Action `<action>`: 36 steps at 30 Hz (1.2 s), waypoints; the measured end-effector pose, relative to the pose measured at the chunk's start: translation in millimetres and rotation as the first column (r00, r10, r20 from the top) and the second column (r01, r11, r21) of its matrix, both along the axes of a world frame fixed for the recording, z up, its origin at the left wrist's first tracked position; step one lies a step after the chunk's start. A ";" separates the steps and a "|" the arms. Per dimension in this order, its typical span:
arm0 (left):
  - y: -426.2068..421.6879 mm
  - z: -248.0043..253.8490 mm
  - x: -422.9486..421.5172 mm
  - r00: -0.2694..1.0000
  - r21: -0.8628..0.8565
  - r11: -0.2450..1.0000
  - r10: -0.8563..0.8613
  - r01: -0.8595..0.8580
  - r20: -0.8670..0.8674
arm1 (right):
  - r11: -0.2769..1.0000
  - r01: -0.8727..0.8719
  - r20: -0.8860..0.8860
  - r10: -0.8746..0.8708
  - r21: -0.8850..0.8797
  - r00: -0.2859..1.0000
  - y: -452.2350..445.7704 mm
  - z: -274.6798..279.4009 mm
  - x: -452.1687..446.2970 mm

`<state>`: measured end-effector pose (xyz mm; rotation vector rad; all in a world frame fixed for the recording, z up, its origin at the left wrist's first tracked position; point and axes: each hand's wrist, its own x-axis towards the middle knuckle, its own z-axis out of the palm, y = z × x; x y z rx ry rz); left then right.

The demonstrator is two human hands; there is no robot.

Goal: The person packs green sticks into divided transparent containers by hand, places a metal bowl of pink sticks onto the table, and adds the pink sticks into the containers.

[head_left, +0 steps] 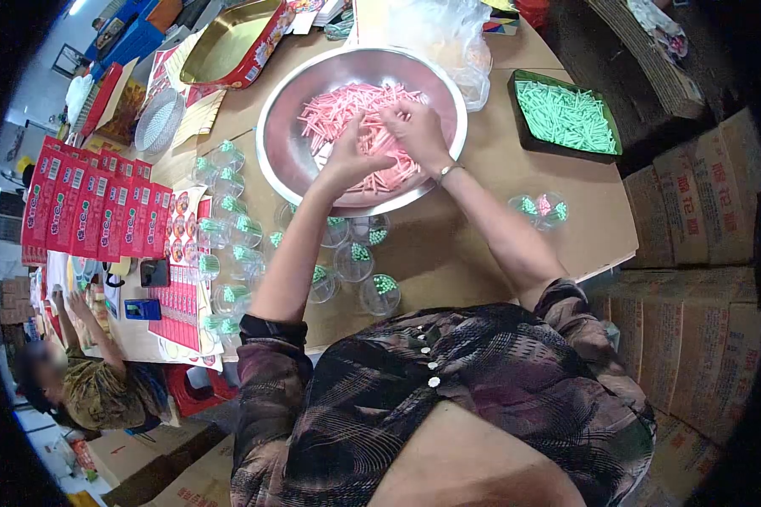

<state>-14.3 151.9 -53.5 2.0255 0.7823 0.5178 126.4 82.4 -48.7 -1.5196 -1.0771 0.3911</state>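
Observation:
Over a wide metal bowl (277, 156) both hands work among a heap of short, thin pink sticks (330, 106). My left hand (353, 162) has its thumb and fingers spread apart at the heap's near side, with no stick plainly held. Beside it, my right hand (421, 135) is curled closed over the sticks; whatever its fingers hold is hidden. Several clear round cups (353, 262) with bundles of green sticks stand on the table between the bowl and my body. Another cup (552, 209), to the right, has green and pink sticks.
A black tray (566, 152) of green sticks sits at the right. More cups (228, 207), red printed boxes (101, 203) and a gold-lined red tray (228, 42) are leftward. A plastic bag (448, 42) lies behind the bowl. Another person (93, 380) works at left; cartons (693, 338) are stacked right.

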 end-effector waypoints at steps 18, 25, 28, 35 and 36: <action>-54.0 29.4 26.9 0.632 -0.549 0.804 0.552 -0.230 0.543 | 0.969 -0.037 -0.142 0.074 0.245 0.987 -9.8 20.4 -39.9; -68.4 31.7 36.3 0.499 -0.402 0.780 0.620 -0.480 0.606 | 0.963 -0.054 -0.080 0.078 0.264 0.994 -24.3 25.9 -47.9; -66.5 31.7 30.5 0.603 -0.523 0.781 0.609 -0.340 0.516 | 0.956 -0.023 -0.102 0.055 0.293 0.993 -30.4 26.7 -48.7; -61.4 15.4 25.9 0.669 -0.279 0.847 0.529 -0.452 0.523 | 0.933 0.046 0.106 -0.090 0.358 0.990 -28.0 14.2 -51.2; -61.8 17.3 26.6 0.669 -0.280 0.847 0.529 -0.452 0.522 | 0.933 0.047 0.106 -0.090 0.357 0.990 -28.5 15.9 -51.2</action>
